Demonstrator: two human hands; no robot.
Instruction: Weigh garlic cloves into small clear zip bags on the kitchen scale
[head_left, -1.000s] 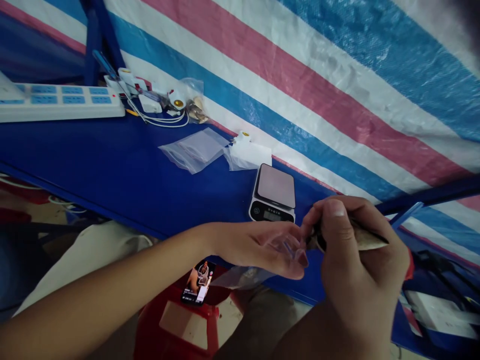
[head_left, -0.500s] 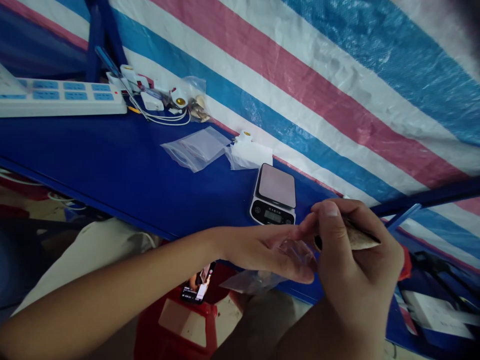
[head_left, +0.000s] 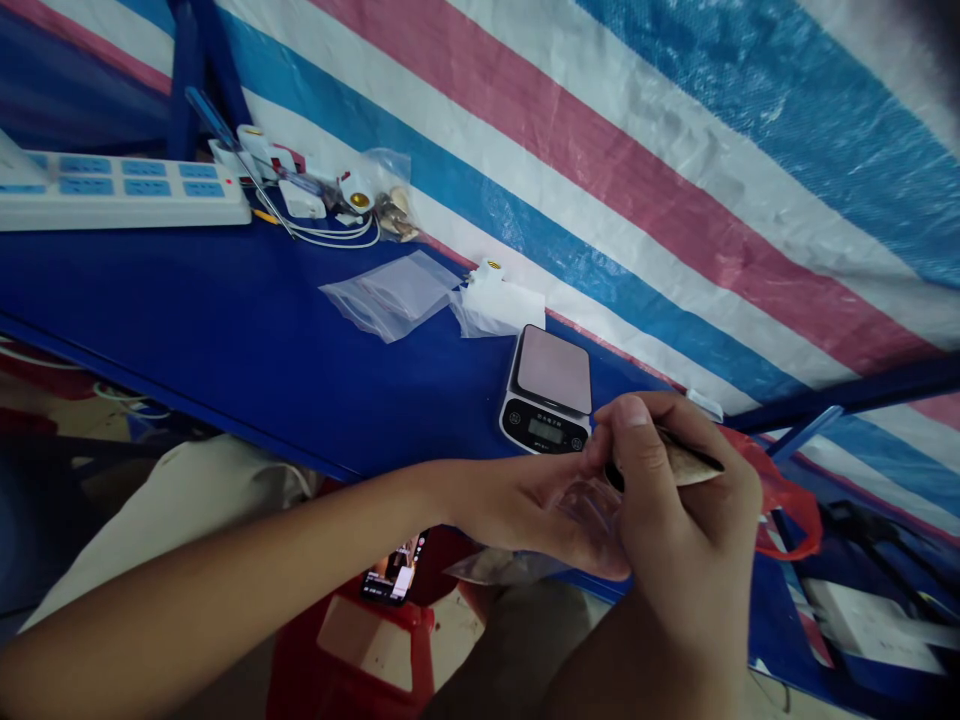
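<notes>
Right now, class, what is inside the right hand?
A pale, pointed piece shows in the right hand. The hand covers part of it, so its full shape cannot be seen.

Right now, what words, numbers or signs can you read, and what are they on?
Nothing reads clearly enough to quote.
Scale: front lettering, button signs and display are too small.
Phone: screen writing is too small.
White item at far right: marks are too blurred.

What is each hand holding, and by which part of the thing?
The left hand holds a clear bag by its upper part. The right hand holds a pale, pointed piece, apparently around its middle, between thumb and fingers.
</notes>
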